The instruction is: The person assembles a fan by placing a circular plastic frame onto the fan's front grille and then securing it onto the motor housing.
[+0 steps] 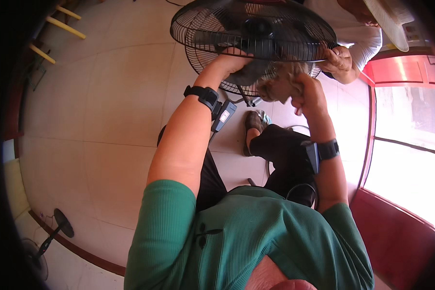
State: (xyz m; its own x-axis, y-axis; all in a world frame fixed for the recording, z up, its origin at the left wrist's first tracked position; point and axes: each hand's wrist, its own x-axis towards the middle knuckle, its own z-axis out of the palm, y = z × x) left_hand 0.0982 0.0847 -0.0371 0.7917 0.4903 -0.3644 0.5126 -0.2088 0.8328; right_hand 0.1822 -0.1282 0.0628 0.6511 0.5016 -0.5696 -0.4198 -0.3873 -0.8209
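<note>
A black fan (pixel 253 26) with a wire cage is held up at the top of the view. My left hand (pixel 229 63) reaches under the cage's upper rim onto a dark part inside; its fingers are curled, and what they grip is hard to make out. My right hand (pixel 308 94) clutches a crumpled beige cloth (pixel 280 84) against the lower right of the fan. Just above it, another person's hand (pixel 338 63) grips the fan's rim on the right.
A person (pixel 360 36) in white with a pale hat leans in at upper right. Yellow stool legs (pixel 65 26) show at upper left, a standing fan (pixel 58 222) at lower left, and a red-framed glass door (pixel 406 72) at right. My legs (pixel 280 150) are below the fan.
</note>
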